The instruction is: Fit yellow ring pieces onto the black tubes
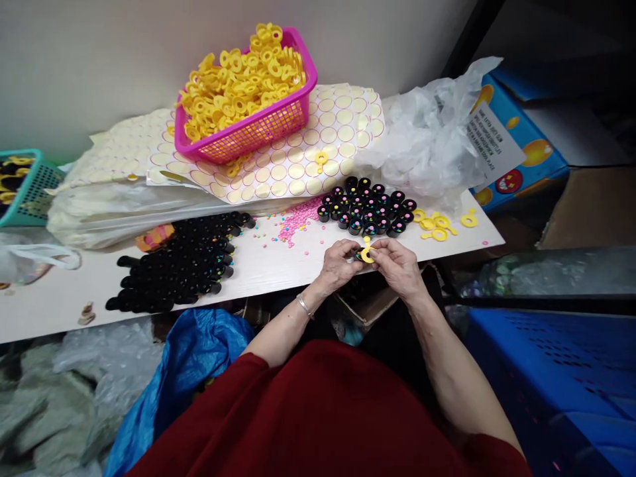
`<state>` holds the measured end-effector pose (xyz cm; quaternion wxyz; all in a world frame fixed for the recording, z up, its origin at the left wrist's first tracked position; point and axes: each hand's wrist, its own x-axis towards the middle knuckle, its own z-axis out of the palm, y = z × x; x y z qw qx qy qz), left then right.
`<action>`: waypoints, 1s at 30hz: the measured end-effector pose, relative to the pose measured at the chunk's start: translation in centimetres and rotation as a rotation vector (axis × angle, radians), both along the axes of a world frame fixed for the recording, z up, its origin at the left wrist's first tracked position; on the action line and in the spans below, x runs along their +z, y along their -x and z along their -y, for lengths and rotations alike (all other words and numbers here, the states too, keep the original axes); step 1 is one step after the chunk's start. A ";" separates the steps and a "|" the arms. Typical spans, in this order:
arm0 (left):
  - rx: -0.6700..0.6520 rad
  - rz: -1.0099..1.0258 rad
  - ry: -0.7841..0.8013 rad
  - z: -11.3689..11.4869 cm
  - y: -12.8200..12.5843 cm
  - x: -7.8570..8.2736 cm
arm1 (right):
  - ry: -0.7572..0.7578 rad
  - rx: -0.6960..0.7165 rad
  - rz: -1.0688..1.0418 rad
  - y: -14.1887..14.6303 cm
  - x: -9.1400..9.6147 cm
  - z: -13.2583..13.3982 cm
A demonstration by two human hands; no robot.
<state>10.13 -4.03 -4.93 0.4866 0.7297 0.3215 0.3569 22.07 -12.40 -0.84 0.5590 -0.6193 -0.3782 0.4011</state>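
My left hand (pixel 339 264) and my right hand (pixel 399 263) meet at the front edge of the white table (pixel 278 262). Together they pinch a small black cup and a yellow ring piece (pixel 367 253) pressed against it. Just behind my hands stands a cluster of black cups (pixel 368 205) filled with coloured beads. A few loose yellow rings (pixel 437 226) lie to the right of that cluster.
A pink basket (pixel 248 129) heaped with yellow rings sits on sheets of round stickers (pixel 342 132). A pile of black cups lying on their sides (pixel 183 262) is at the left. Pink beads (pixel 295 222) are scattered mid-table. Clear plastic bags (pixel 427 139), a teal basket (pixel 24 185), blue crate (pixel 556 384).
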 end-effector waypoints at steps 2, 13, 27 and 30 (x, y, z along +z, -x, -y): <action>-0.012 0.000 0.019 -0.1 0.0 0.2 | 0.017 0.028 0.041 -0.1 0.1 -0.6; -0.069 0.054 0.274 0.0 0.3 0.4 | 0.119 -0.014 0.637 0.0 -0.9 -0.9; 0.005 0.159 0.518 1.2 -0.2 2.5 | 0.128 -0.281 0.116 2.8 -2.3 -0.2; 0.038 0.153 0.522 1.4 -0.3 2.3 | 0.214 -0.268 -0.096 2.7 -1.9 -0.6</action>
